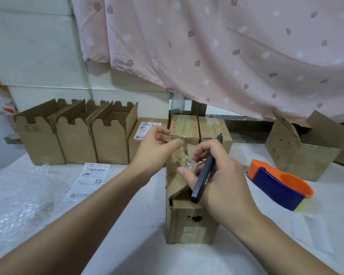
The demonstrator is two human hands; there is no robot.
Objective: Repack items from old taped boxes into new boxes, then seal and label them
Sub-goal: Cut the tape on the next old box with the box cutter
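Note:
An old worn cardboard box point(189, 225) with holes stands on the white table in front of me. My left hand point(155, 147) pinches a strip of clear tape point(175, 138) peeled up from the box top. My right hand point(220, 175) grips a dark blue utility knife point(206, 171) across its palm, and its fingers touch crumpled tape point(189, 165) above the torn flap point(177, 175).
Three new open boxes point(75, 135) line the back left, beside a labelled sealed box point(145, 135) and two old taped boxes point(199, 129). An orange-and-blue tape dispenser point(280, 183) lies right, a torn open box point(302, 149) behind it. Shipping labels point(87, 181) and bubble wrap point(18, 201) lie left.

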